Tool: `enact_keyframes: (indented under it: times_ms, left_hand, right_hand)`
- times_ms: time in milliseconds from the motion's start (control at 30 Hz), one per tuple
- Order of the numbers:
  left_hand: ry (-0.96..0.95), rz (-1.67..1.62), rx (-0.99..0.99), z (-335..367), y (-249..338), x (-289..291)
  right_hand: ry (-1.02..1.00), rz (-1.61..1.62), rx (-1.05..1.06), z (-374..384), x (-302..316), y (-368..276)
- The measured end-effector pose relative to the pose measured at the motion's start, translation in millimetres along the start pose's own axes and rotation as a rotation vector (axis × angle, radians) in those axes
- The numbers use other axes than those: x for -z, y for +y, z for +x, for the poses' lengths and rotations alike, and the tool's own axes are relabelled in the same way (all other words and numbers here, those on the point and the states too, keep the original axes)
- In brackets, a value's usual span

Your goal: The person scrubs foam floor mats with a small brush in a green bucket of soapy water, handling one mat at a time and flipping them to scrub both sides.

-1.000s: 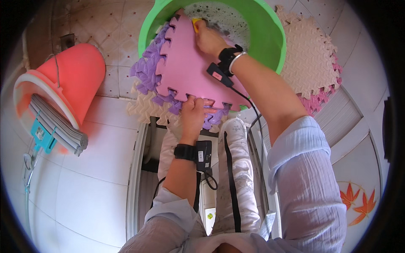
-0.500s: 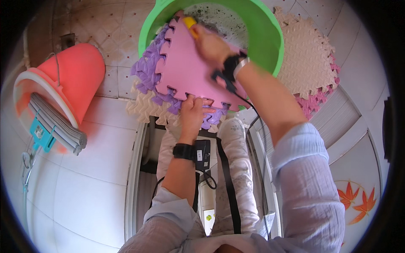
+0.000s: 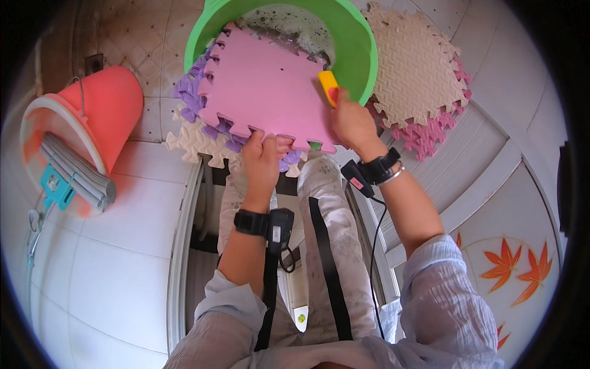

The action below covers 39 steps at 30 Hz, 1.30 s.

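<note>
A pink interlocking foam mat (image 3: 264, 92) leans smooth side up over the near rim of a green basin (image 3: 365, 67), which has sudsy water (image 3: 289, 24) at its far side. My left hand (image 3: 263, 157) is closed on the mat's near toothed edge, some fingers hidden beneath it. My right hand (image 3: 356, 126) is wrapped round a yellow scrubbing brush (image 3: 328, 86) at the mat's right side; its bristles are hidden. Under the pink mat lie purple foam mats (image 3: 192, 89) and a cream foam mat (image 3: 200, 142).
To the right, cream and pink foam mats (image 3: 415, 67) are stacked beside the basin. A red bucket (image 3: 114, 104) lies tipped at the left, with a grey sponge mop (image 3: 77, 172) at its mouth. Black straps and devices (image 3: 279, 227) are on my wrists; a cable (image 3: 376, 246) hangs from the right one.
My right hand has drawn the brush from the mat's far left part down to its right side, near me. My left hand still grips the near edge. The view has shifted slightly.
</note>
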<state>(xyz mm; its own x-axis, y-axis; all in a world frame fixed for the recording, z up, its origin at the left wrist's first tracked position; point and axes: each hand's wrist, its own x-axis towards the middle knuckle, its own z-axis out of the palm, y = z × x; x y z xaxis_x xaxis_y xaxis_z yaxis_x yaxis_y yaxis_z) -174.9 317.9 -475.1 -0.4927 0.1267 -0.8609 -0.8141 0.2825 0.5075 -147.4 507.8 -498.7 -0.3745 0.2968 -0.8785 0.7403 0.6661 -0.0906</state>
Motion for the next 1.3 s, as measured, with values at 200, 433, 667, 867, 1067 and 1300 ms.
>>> enact_keyframes:
  times_ms: [200,433,667,867,1067,1300]
  left_hand:
    - [-0.005,0.018,-0.090,-48,36,-16]
    - [0.041,0.158,-0.194,-58,37,-9]
    - [0.137,1.285,-0.787,-85,101,8]
    - [0.178,1.535,-1.142,-78,157,1]
    - [-0.090,1.610,-1.163,-62,185,0]
    - [-0.007,1.387,-1.111,-86,186,23]
  right_hand:
    - [0.204,0.436,0.111,-5,-13,57]
    - [-0.241,1.305,-0.074,-29,-6,58]
    - [-0.265,1.323,-0.044,-36,21,81]
    - [-0.281,1.129,0.001,-42,73,81]
    - [-0.247,1.062,0.118,-29,95,89]
    - [-0.189,1.509,0.073,-43,127,85]
